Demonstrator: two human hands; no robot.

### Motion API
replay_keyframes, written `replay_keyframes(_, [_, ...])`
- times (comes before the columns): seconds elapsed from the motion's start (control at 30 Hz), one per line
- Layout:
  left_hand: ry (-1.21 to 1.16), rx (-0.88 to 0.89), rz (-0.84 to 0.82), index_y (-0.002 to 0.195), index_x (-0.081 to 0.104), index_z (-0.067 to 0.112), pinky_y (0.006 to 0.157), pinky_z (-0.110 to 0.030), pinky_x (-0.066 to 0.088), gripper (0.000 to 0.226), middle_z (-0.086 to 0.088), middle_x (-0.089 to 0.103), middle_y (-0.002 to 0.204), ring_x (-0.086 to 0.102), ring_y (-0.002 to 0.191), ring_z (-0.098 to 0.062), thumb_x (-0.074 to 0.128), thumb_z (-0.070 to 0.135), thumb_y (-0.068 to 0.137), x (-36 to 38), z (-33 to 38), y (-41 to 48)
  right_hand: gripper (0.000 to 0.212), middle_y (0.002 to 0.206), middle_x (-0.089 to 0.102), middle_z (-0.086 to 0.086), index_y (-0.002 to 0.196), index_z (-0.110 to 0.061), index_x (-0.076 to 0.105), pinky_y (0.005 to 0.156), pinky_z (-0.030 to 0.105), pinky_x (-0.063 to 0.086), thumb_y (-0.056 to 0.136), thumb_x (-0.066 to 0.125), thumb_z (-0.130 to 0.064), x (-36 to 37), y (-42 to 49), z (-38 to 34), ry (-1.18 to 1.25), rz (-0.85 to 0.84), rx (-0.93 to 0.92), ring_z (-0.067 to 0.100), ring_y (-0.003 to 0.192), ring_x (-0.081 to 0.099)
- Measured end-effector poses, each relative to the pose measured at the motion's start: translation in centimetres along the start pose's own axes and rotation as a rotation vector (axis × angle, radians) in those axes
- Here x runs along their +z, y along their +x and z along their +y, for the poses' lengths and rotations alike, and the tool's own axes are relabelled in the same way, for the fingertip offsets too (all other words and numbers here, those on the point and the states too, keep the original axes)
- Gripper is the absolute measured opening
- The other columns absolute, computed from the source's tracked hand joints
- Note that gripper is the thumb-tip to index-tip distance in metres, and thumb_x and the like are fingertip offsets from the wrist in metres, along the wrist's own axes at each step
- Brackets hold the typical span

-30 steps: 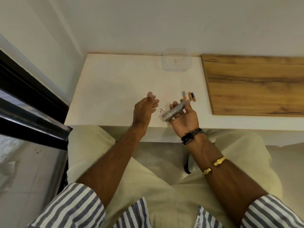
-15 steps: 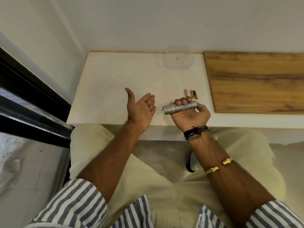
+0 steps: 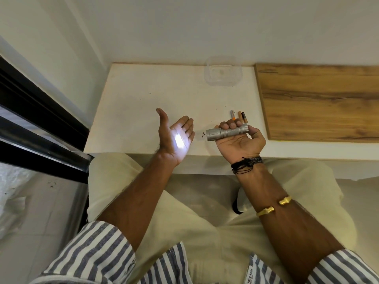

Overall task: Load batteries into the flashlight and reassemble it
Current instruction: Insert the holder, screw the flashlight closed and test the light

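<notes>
My right hand (image 3: 239, 143) grips a silver flashlight (image 3: 226, 132) that lies level, with its lens end pointing left. The flashlight is in one piece and lit: a bright white spot falls on the palm of my left hand (image 3: 176, 138). That hand is open, palm turned toward the lens, thumb up, a short gap away from it and holding nothing. Three small batteries (image 3: 239, 116) lie side by side on the white tabletop (image 3: 143, 99), just beyond my right fingers.
A clear plastic container (image 3: 223, 71) stands at the back of the white tabletop against the wall. A wooden board (image 3: 320, 99) covers the surface to the right. A dark window frame (image 3: 41, 124) runs along the left. My lap sits below the table's front edge.
My right hand turned the flashlight level and closed its fingers around it. My left hand rotated palm-up to face the lens. A light spot now shows on that palm.
</notes>
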State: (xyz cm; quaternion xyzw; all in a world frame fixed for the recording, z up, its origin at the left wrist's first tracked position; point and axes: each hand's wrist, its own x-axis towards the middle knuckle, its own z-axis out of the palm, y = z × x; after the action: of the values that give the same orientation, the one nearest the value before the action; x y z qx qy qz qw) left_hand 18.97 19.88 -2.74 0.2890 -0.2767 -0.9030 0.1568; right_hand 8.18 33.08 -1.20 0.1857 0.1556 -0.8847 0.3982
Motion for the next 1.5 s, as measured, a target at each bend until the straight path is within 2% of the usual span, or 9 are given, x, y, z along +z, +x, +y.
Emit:
replay_keyframes(0.27, [0.058, 0.036, 0.034, 0.156, 0.022, 0.007, 0.125, -0.045, 0.016, 0.109, -0.014, 0.023, 0.164, 0.021, 0.152, -0.031, 0.018, 0.088, 0.083, 0.31, -0.18, -0.37, 0.017, 0.065, 0.045, 0.007, 0.066, -0.008, 0.051, 0.073, 0.033, 0.043, 0.071, 0.041, -0.021, -0.03, 0.1, -0.06, 0.006, 0.001, -0.003, 0.025, 0.06, 0.047])
replay_keyframes(0.7, [0.035, 0.007, -0.009, 0.157, 0.021, 0.007, 0.125, -0.045, 0.014, 0.11, -0.014, 0.023, 0.164, 0.022, 0.152, -0.03, 0.02, 0.088, 0.083, 0.41, -0.16, -0.41, 0.018, 0.066, 0.046, 0.007, 0.067, -0.007, 0.053, 0.076, 0.034, 0.043, 0.072, 0.044, -0.021, 0.08, -0.1, -0.1, 0.003, -0.037, 0.023, 0.025, 0.061, 0.049])
replay_keyframes(0.87, [-0.007, -0.022, -0.058, 0.158, 0.018, 0.009, 0.126, -0.045, 0.008, 0.109, -0.012, 0.018, 0.166, 0.017, 0.154, -0.028, 0.021, 0.089, 0.082, 0.42, 0.01, -0.44, 0.032, 0.072, 0.051, 0.006, 0.075, -0.007, 0.058, 0.08, 0.035, 0.044, 0.088, 0.044, -0.032, -0.03, -0.08, -0.32, 0.006, -0.055, 0.054, 0.026, 0.068, 0.05])
replay_keyframes(0.97, [-0.008, -0.022, -0.058, 0.158, 0.018, 0.008, 0.126, -0.044, 0.008, 0.11, -0.013, 0.018, 0.166, 0.017, 0.154, -0.028, 0.021, 0.088, 0.082, 0.46, -0.12, -0.48, 0.024, 0.077, 0.055, 0.006, 0.079, -0.008, 0.06, 0.092, 0.039, 0.045, 0.088, 0.044, -0.023, 0.22, -0.05, -0.38, -0.041, -0.067, 0.068, 0.025, 0.072, 0.053])
replay_keyframes(1.07, [-0.002, -0.02, -0.053, 0.158, 0.018, 0.008, 0.126, -0.045, 0.008, 0.109, -0.013, 0.018, 0.166, 0.017, 0.154, -0.028, 0.02, 0.088, 0.083, 0.54, -0.19, -0.5, 0.012, 0.08, 0.051, 0.006, 0.08, -0.011, 0.057, 0.112, 0.044, 0.034, 0.072, 0.048, -0.009, 0.55, -0.02, -0.25, -0.132, -0.064, 0.045, 0.024, 0.074, 0.051])
replay_keyframes(1.17, [0.001, -0.018, -0.048, 0.157, 0.019, 0.008, 0.126, -0.045, 0.007, 0.109, -0.013, 0.019, 0.166, 0.017, 0.154, -0.028, 0.021, 0.088, 0.083, 0.51, -0.2, -0.52, 0.009, 0.082, 0.051, 0.006, 0.081, -0.011, 0.056, 0.118, 0.044, 0.028, 0.077, 0.048, -0.014, 0.39, 0.05, -0.27, -0.121, -0.062, 0.059, 0.024, 0.075, 0.051])
replay_keyframes(1.3, [0.009, -0.02, -0.053, 0.157, 0.019, 0.008, 0.126, -0.045, 0.008, 0.109, -0.013, 0.019, 0.166, 0.018, 0.153, -0.028, 0.021, 0.088, 0.083, 0.36, -0.21, -0.51, 0.024, 0.082, 0.053, 0.007, 0.081, -0.008, 0.059, 0.104, 0.043, 0.039, 0.08, 0.047, -0.029, -0.1, 0.05, -0.4, -0.053, -0.083, 0.068, 0.026, 0.076, 0.051])
replay_keyframes(1.4, [0.018, -0.02, -0.056, 0.158, 0.018, 0.009, 0.126, -0.045, 0.008, 0.109, -0.012, 0.019, 0.166, 0.017, 0.154, -0.028, 0.02, 0.088, 0.083, 0.29, -0.21, -0.42, 0.023, 0.077, 0.052, 0.007, 0.077, -0.007, 0.058, 0.101, 0.044, 0.04, 0.076, 0.048, -0.028, -0.13, 0.06, -0.33, -0.058, -0.088, 0.039, 0.026, 0.072, 0.05])
replay_keyframes(1.5, [0.007, -0.016, -0.04, 0.157, 0.02, 0.008, 0.126, -0.044, 0.011, 0.108, -0.013, 0.022, 0.165, 0.02, 0.153, -0.028, 0.021, 0.087, 0.084, 0.26, -0.2, -0.33, 0.019, 0.071, 0.05, 0.007, 0.072, -0.008, 0.056, 0.085, 0.04, 0.048, 0.072, 0.046, -0.025, -0.16, 0.1, -0.38, -0.05, -0.066, 0.014, 0.025, 0.065, 0.05])
